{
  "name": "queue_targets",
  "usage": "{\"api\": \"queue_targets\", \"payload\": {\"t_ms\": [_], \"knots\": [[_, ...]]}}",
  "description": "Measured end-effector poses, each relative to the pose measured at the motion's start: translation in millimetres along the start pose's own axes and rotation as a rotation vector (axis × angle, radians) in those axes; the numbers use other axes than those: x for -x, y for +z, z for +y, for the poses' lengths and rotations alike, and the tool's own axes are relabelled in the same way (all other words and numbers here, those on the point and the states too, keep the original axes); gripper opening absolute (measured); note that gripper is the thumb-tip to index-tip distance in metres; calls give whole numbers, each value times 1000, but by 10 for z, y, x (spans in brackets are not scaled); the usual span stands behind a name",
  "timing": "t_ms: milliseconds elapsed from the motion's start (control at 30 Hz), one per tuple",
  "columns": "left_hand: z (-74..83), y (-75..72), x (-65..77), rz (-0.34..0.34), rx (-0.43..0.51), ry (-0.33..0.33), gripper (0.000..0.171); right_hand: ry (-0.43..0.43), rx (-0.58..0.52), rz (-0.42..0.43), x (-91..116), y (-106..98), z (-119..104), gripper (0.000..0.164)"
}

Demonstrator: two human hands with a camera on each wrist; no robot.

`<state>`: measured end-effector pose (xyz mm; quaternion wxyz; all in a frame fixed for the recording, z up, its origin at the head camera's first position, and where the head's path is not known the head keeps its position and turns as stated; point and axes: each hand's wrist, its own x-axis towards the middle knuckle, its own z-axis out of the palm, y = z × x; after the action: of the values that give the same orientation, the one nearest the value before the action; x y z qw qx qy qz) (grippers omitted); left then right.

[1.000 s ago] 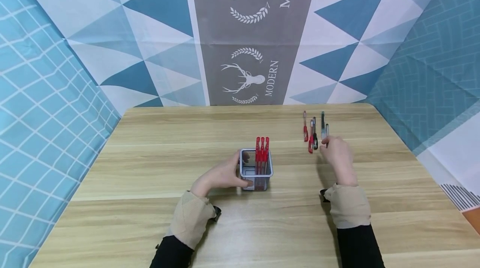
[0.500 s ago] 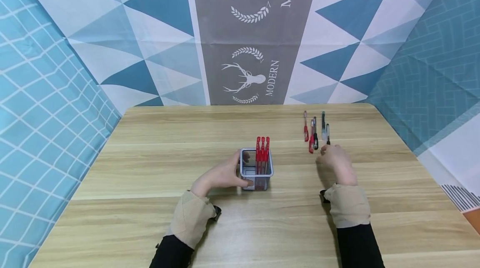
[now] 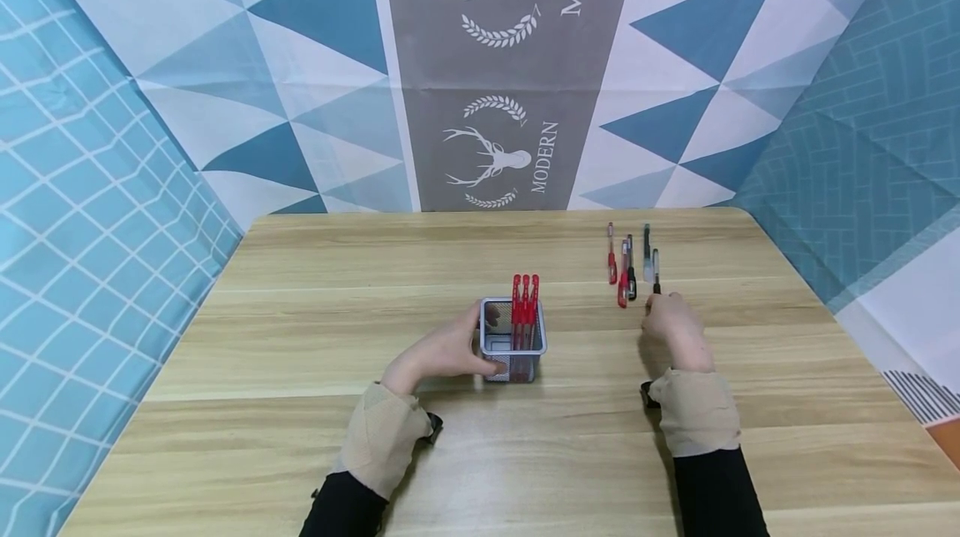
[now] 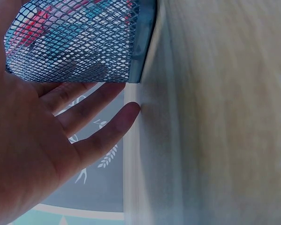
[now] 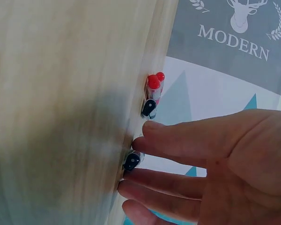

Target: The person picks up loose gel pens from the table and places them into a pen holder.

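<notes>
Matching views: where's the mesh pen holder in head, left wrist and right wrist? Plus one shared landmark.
Head: just right of centre, left hand against it; mesh pen holder.
Left wrist: top left, cut off by the top edge.
Right wrist: not in it.
Landmark: grey wall panel with white leaf sprigs; head top centre, left wrist lower left, right wrist top right.

My wood-grain table (image 3: 300,312), far corners rounded.
Midway between its side edges, my grey mesh pen holder (image 3: 525,368) stands upright; near the far right corner lie two red pens (image 3: 622,283) and three darker pens (image 3: 632,274), lengthwise toward the far edge.
</notes>
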<state>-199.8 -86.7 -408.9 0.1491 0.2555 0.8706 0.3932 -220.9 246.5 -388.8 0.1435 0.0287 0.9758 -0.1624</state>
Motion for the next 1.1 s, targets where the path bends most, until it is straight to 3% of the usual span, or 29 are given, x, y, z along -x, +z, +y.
{"api": "queue_targets", "payload": {"t_ms": [667, 1100], "knots": [[-15, 0, -9, -15, 30, -2, 78, -15, -29, 2, -10, -27, -43, 29], [-20, -4, -19, -23, 35, 3, 75, 46, -61, 0, -45, 41, -53, 17]]}}
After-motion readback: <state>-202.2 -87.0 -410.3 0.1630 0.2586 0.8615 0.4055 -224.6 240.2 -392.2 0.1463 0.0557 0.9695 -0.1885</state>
